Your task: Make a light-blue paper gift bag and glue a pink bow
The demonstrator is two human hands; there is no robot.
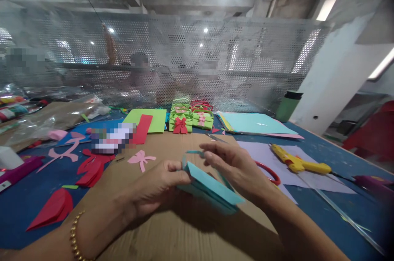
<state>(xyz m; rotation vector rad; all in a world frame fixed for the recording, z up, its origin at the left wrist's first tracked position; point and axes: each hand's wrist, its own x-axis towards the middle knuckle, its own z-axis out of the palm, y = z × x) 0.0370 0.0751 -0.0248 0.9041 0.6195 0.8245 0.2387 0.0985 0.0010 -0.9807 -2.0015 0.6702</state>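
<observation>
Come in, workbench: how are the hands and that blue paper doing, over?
Left hand holding folded light-blue paper. Right hand at thin blue strip, contact unclear. Pink paper cutout on cardboard, beside left hand.

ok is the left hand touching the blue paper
Touching: the head view shows the left hand pinching the left end of the folded blue paper, thumb against it.

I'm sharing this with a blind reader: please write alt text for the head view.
A person's left hand grips a folded blue paper piece above brown cardboard, the right hand close beside it. Behind are small green paper bags with bows; a yellow glue gun lies to the right.
</observation>
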